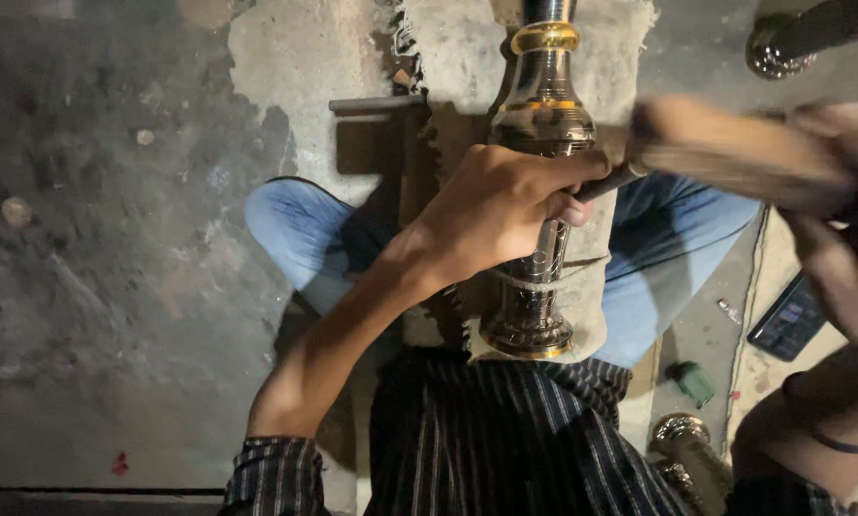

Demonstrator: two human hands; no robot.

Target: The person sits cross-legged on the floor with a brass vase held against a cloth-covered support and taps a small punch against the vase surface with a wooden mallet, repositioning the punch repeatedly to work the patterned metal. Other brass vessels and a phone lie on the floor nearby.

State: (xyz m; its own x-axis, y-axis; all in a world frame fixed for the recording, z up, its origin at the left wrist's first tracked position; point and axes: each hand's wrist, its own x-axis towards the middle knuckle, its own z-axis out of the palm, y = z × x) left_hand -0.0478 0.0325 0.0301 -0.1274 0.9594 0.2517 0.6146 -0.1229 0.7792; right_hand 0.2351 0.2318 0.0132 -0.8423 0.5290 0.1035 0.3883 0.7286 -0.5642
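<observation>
Right hand [845, 205] blurred, wrapped around a wooden handle [735, 153]; tool tip hidden behind the left hand [505, 205]. Left hand grips the brass stem [541, 115], lying on cloth [457, 48] across the lap, long axis pointing away, top cut off.

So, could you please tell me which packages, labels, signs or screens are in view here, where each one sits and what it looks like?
Phone: lies flat on the floor at the right, below the blurred right hand; a dark rectangle whose lit screen shows bluish patches.
Small green container: on the floor lower right, beside the knee; stubby, with a dark cap; what kind it is cannot be told.
No labels or signs can be made out.
</observation>
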